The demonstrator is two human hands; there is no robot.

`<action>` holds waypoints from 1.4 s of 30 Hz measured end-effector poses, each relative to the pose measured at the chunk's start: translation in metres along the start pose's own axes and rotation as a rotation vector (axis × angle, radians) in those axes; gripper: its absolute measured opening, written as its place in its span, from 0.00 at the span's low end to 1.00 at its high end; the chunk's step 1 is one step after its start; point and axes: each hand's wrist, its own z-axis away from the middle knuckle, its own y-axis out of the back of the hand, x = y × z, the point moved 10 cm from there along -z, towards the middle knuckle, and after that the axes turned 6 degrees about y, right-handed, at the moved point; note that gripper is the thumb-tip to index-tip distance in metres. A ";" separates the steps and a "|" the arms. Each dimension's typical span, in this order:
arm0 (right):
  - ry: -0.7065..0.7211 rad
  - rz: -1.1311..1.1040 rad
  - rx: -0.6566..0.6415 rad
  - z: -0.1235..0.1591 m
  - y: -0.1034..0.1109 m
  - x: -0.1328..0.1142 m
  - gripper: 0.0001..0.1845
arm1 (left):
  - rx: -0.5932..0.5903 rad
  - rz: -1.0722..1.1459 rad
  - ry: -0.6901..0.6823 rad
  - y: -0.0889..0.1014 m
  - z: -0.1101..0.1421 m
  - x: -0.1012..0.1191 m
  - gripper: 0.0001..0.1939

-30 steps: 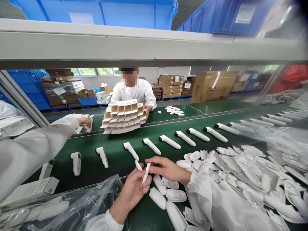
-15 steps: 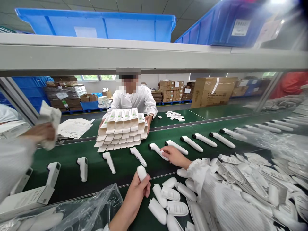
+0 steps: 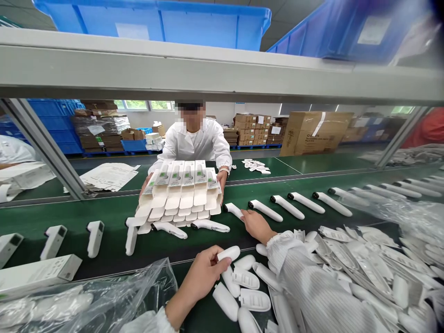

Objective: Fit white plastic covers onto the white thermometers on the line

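left hand (image 3: 208, 268) pinching a white cover (image 3: 229, 253) between thumb and fingers, just above the loose covers (image 3: 255, 299)! right hand (image 3: 256, 225) out over the green belt (image 3: 114, 261), fingers on the handle end of a white thermometer (image 3: 234, 211), and a person (image 3: 194, 138) across grips the stacked cartons (image 3: 180, 185) with two hands!
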 end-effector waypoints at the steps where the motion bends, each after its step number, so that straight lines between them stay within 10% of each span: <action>1: -0.002 0.003 0.018 0.004 0.006 0.000 0.19 | 0.015 -0.022 -0.011 0.001 0.000 0.002 0.12; 4: 0.127 -0.222 0.075 0.023 0.028 -0.022 0.22 | 0.055 -0.072 -0.028 0.005 0.001 0.004 0.12; 10: 0.448 -0.747 -0.206 0.057 0.037 -0.094 0.14 | 0.155 -0.157 -0.062 0.009 0.001 0.012 0.09; 14: 0.315 -0.643 -0.086 0.033 0.033 -0.069 0.07 | 0.217 -0.215 -0.089 0.011 0.009 0.018 0.17; 22: 0.167 -0.503 0.077 0.012 0.028 -0.011 0.09 | -0.174 -0.793 -0.239 -0.028 0.037 0.027 0.22; 35: 0.112 -0.742 -0.111 0.025 0.027 0.018 0.12 | 0.009 -1.008 -0.058 -0.040 0.034 0.033 0.28; 42: 0.193 -0.333 -0.058 0.037 0.020 0.029 0.15 | -0.010 -0.759 -0.017 -0.038 0.030 0.022 0.24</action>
